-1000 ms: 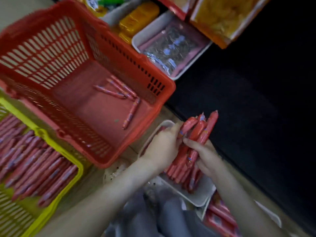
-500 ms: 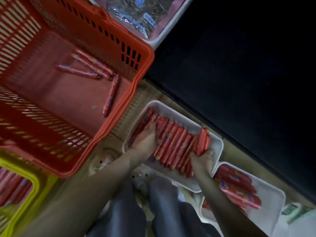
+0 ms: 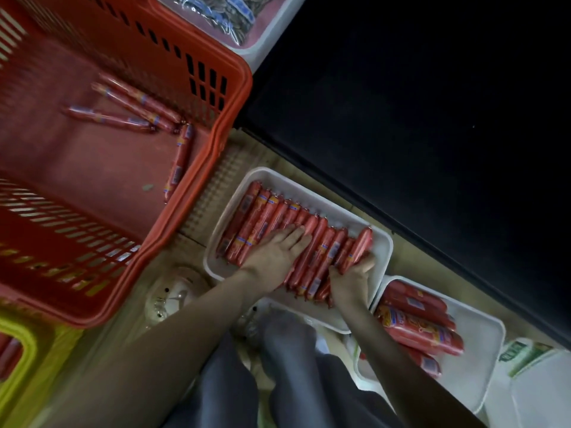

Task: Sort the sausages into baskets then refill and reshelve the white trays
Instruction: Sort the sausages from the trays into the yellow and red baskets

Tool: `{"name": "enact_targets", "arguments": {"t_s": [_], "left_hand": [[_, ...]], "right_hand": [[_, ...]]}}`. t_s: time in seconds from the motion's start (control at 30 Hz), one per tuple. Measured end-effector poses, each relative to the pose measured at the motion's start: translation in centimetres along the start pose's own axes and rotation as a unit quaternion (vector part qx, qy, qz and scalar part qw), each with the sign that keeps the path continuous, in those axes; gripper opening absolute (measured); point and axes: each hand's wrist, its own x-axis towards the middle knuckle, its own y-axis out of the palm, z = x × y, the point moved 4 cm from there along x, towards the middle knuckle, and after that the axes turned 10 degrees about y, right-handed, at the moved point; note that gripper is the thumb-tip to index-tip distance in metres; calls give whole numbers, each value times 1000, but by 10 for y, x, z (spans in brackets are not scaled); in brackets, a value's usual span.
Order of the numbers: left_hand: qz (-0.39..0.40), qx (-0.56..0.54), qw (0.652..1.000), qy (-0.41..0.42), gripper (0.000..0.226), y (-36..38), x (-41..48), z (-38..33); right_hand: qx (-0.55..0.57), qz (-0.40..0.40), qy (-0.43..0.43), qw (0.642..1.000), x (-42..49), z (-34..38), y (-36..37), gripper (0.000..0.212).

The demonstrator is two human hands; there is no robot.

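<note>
Landmark = white tray (image 3: 383, 245) on the floor, just ahead of the person's knees. It holds a row of sausages (image 3: 262, 220) packed side by side, nearly filling it.

Left hand (image 3: 275, 254) lies flat on the mid-row, fingers straight & together, pressing down. That's prob. to stop the pack riding up while the end gets squared. Right hand (image 3: 352, 273) is at the tray's right end, fingers curled round the near ends of the last few sausages, thumb out. It looks to be crowding them vs. the rest so all sit in one layer.

Up-left of the tray, nearly at its corner, is a red basket (image 3: 238, 75) w/ a few loose sausages (image 3: 136, 109) on its floor. Just right of the tray is a second white tray (image 3: 482, 366) w/ fatter sausages (image 3: 417, 322) heaped on its left side. Far left of the tray, past the red basket, is the corner of a yellow basket (image 3: 27, 338). Behind the tray is a dark unit (image 3: 401, 103), contents not visible.

Judged: refill approx. done for this tray, reshelving not yet.
</note>
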Motion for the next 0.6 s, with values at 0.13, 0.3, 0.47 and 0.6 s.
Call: {"name": "enact_targets", "arguments": {"t_s": [0.13,0.3,0.47,0.6], "left_hand": [[38,71,996,41,69,8,9,-6],[27,105,993,55,71,16,13,-12],[-16,107,994,-3,63,16,3,4],[-34,93,995,-27,66,13,-4,15]], "right_hand": [[-133,30,-48,990,-14,7,-7,90],[-217,42,-36,975,-19,15,-10,76],[-233,65,-43,969,-14,12,-6,72],[-184,45,-77,979,-11,3,-4,70]]}}
